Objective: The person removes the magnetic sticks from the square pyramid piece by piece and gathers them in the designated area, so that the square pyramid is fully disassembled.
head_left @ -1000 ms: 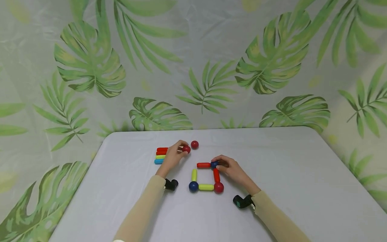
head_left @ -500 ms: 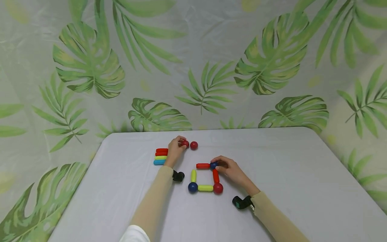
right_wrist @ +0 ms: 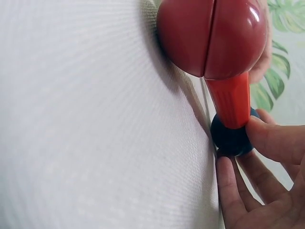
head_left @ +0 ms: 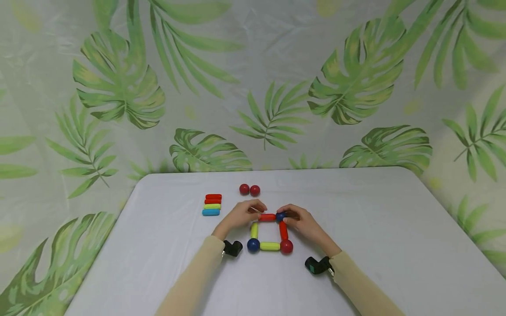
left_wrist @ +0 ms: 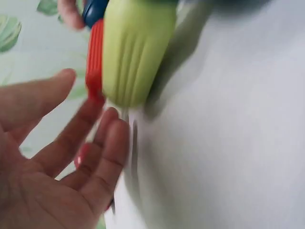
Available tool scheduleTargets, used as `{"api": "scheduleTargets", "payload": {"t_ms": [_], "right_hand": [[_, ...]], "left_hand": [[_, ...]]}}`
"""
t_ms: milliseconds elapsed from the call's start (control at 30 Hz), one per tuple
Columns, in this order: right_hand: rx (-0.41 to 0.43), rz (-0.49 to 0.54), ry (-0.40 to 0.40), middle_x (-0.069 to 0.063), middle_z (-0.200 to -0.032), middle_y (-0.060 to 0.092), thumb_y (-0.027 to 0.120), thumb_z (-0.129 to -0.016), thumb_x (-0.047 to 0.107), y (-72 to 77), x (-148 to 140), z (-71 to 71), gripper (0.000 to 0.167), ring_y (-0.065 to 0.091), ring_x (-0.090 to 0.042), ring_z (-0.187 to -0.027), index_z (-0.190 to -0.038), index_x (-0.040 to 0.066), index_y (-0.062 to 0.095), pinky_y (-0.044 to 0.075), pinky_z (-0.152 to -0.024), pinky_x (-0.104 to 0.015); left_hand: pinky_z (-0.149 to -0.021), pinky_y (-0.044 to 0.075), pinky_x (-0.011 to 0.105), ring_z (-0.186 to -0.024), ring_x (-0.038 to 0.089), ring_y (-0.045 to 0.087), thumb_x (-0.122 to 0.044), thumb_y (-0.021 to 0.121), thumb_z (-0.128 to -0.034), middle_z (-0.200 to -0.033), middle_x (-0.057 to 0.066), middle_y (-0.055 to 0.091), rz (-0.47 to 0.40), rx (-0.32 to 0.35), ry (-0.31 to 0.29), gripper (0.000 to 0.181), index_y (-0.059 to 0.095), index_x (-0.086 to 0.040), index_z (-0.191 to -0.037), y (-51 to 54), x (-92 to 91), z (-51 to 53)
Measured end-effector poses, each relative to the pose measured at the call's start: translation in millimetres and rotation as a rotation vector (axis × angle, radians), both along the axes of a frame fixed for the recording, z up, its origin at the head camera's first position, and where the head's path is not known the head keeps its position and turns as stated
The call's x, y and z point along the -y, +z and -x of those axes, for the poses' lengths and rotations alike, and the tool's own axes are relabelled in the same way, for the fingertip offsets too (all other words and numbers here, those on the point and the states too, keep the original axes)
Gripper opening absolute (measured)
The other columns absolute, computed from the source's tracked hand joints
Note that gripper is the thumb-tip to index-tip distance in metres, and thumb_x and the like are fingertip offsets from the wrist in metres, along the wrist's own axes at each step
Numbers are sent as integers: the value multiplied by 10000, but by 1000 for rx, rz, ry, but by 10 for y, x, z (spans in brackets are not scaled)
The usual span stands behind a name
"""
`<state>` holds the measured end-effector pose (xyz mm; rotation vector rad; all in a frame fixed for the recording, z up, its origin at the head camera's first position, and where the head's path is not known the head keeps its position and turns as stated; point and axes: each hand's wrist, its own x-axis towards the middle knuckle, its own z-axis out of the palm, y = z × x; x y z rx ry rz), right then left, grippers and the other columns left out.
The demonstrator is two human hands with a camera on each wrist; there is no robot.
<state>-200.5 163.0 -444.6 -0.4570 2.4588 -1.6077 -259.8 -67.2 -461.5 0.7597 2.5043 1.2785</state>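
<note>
A square-like frame of rods and balls lies on the white table. Its far blue ball [head_left: 280,217] is pinched between the thumb and fingers of my right hand [head_left: 303,223]. A red rod [head_left: 267,217] runs left from that ball, and another red rod [right_wrist: 231,98] joins it to a red ball [head_left: 286,246]. Yellow-green rods [head_left: 270,246] meet at the near blue ball [head_left: 253,245]. My left hand [head_left: 241,216] is by the left red rod's free end, thumb and fingers spread apart; the left wrist view shows the upper yellow-green rod [left_wrist: 136,52] close by.
Two red balls [head_left: 250,189] sit side by side toward the table's far edge. Several loose rods, red, yellow-green and blue [head_left: 211,212], lie in a stack-like row at the left. A leaf-patterned cloth [head_left: 269,109] hangs behind the table [head_left: 356,197].
My left hand has let go of a red ball beside the other red one and moved nearer, to the frame's open corner. My right hand keeps holding the blue ball.
</note>
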Motion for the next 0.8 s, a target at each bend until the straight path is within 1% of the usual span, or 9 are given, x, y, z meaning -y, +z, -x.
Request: {"api": "scheduleTargets", "payload": {"t_ms": [33, 100, 200, 267, 367, 467, 600, 700, 800], "right_hand": [[-2, 3, 4, -235, -1179, 575, 529, -935, -41, -4, -4, 2, 254, 549, -390, -1083, -1183, -68, 577, 425, -952, -516], [-4, 10, 13, -239, -1181, 574, 531, -935, -41, -21, -14, 12, 255, 548, -396, -1086, -1185, -73, 573, 423, -953, -518], [-19, 17, 29, -248, -1179, 569, 528, -938, -44, -66, -30, 37, 252, 546, -407, -1083, -1184, -83, 565, 424, -950, -523], [-26, 18, 25, -236, -1179, 575, 534, -940, -35, -139, -47, 71, 251, 549, -399, -1082, -1186, -69, 571, 424, -949, -524], [-32, 5, 10, -197, -1179, 588, 542, -945, -11, -258, -66, 128, 250, 558, -361, -1082, -1190, -25, 585, 429, -952, -509], [-27, -12, -14, -146, -1179, 601, 562, -942, 12, -337, -78, 164, 252, 566, -317, -1081, -1190, 30, 606, 433, -957, -485], [-26, -20, -28, -122, -1178, 600, 571, -937, 22, -350, -83, 165, 249, 565, -301, -1079, -1179, 57, 620, 438, -957, -472], [-31, -9, -20, -131, -1184, 594, 568, -937, 24, -352, -82, 161, 246, 562, -307, -1076, -1176, 52, 620, 438, -953, -475], [-31, -5, -10, -136, -1189, 594, 566, -936, 21, -355, -91, 164, 250, 564, -306, -1074, -1179, 47, 618, 439, -951, -471]], "left_hand": [[-874, 484, 359, -980, 243, 600, -12, 599, -911, -1075, 94, 651, 23, 4, -47, 201, 628, -64, -1103, -3, -34, -29], [-879, 476, 340, -976, 216, 598, -19, 616, -902, -1064, 77, 659, 74, -26, -75, 210, 627, -95, -1098, -21, -100, -67], [-828, 485, 310, -900, 187, 599, -15, 644, -889, -992, 57, 667, 124, -93, -34, 182, 629, -118, -1038, -46, -178, -90], [-799, 488, 294, -864, 170, 588, -22, 651, -890, -957, 40, 660, 157, -134, 1, 161, 636, -123, -1014, -51, -205, -99], [-788, 485, 279, -843, 155, 568, -41, 651, -897, -948, 17, 655, 184, -148, 45, 147, 647, -127, -1016, -35, -177, -120], [-810, 483, 284, -876, 153, 565, -54, 641, -908, -985, 2, 658, 132, -110, 65, 166, 650, -128, -1056, -4, -77, -154], [-825, 493, 313, -925, 175, 579, -48, 642, -905, -1020, -1, 663, -11, -42, 83, 184, 648, -103, -1080, 35, 145, -211], [-823, 498, 328, -915, 175, 582, -55, 667, -889, -994, -11, 653, -53, -54, 144, 154, 660, -95, -1037, 33, 384, -256], [-811, 491, 334, -892, 174, 574, -36, 706, -852, -953, -10, 634, -33, -119, 232, 138, 680, -88, -977, 7, 655, -295]]}}
